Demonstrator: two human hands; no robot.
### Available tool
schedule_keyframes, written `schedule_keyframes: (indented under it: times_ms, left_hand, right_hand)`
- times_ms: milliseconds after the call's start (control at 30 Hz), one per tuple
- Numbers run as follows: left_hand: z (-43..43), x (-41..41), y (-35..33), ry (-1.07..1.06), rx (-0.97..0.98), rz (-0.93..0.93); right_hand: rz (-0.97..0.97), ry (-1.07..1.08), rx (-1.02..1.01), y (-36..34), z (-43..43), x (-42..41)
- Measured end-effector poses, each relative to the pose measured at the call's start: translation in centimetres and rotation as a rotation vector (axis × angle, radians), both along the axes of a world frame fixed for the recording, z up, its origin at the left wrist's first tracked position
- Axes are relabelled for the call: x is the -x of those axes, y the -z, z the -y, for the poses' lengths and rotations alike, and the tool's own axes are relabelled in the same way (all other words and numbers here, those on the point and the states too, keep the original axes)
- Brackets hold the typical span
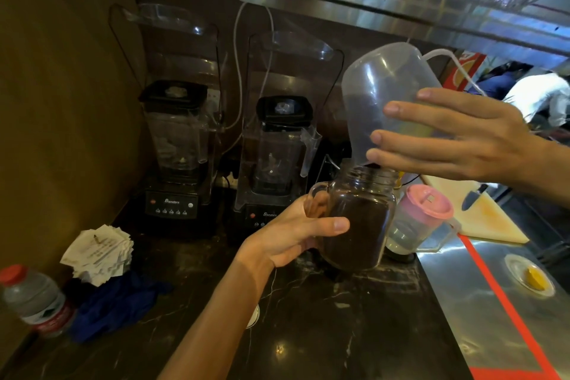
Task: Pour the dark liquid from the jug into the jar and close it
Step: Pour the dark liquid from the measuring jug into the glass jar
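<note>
Right hand (456, 136) wrapped on upended jug (385, 92), left hand (296, 231) clasping jar (357, 219) — jug mouth directly over jar mouth.
Jug's long axis near vertical, rim touching or just above the jar's neck; jar held off the worktop (324, 333), mostly full of dark liquid, jug looks nearly drained. No jar lid identifiable — pink-lidded pitcher (422, 219) just beside the jar, blenders (175, 148) behind, cutting board (481, 219) right.

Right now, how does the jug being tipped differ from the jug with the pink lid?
The tipped jug is upended in the right hand over the jar; the pink-lidded jug stands upright. The tipped jug has no lid; the other is capped. Both are translucent plastic.
</note>
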State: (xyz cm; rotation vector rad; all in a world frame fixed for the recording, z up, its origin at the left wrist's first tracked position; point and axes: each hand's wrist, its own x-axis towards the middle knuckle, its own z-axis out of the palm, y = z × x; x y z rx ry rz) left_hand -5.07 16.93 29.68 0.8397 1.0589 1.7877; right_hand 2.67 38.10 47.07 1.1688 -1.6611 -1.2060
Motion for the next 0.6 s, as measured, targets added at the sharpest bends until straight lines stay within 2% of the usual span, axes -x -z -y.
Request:
schedule_keyframes:
  times_ms: [600]
  left_hand:
    - [0.59, 0.12, -0.83, 0.004, -0.042, -0.014]
  right_hand:
    - [-0.089, -0.037, 0.029, 0.02, 0.13, 0.29]
